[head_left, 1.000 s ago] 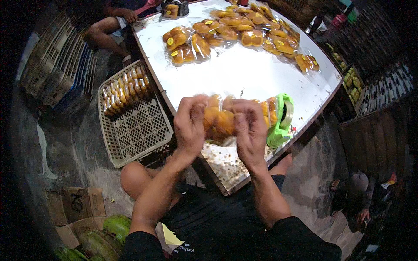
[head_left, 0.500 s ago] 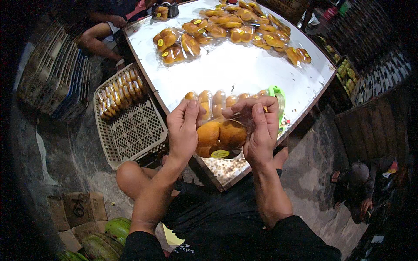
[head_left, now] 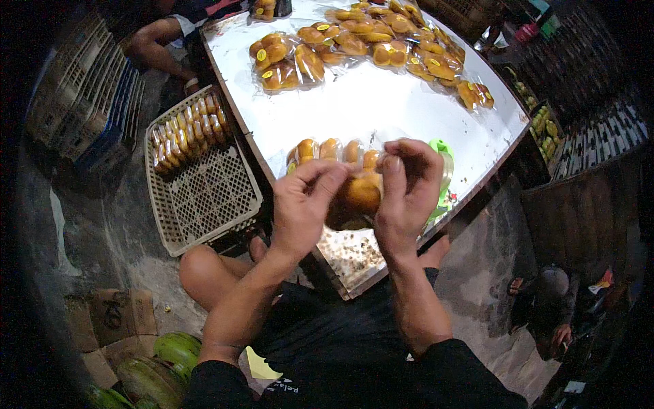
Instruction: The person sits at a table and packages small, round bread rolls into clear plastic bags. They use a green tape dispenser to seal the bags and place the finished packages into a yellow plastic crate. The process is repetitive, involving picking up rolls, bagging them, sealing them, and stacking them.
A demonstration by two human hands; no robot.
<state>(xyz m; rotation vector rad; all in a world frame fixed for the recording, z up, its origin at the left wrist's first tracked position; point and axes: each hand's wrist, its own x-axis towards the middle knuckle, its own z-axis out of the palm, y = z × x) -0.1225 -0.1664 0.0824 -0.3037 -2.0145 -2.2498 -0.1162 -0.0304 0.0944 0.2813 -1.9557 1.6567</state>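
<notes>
Golden-brown buns in a clear plastic bag (head_left: 362, 195) hang between my hands above the table's near corner. My left hand (head_left: 300, 204) pinches the bag's upper edge with thumb and forefinger. Close by on the other side, my right hand (head_left: 407, 198) has its fingers curled at the same end of the bag, partly hiding the buns. Just beyond my hands stands a row of bagged buns (head_left: 330, 148) on the white table (head_left: 286, 119). A bright green tool, apparently a tape dispenser (head_left: 444, 174), lies right of my right hand.
Several bagged buns (head_left: 354, 44) are heaped on the table's far side. Left of the table, a plastic crate (head_left: 211, 204) holds a row of packed buns. Stacked crates (head_left: 75, 88), green fruits (head_left: 153, 375) and cardboard (head_left: 112, 320) stand leftward. People sit far left and lower right.
My hands have come closer together at the bag's top, the left moving rightward. The bag has bunched up and its yellow label is out of sight.
</notes>
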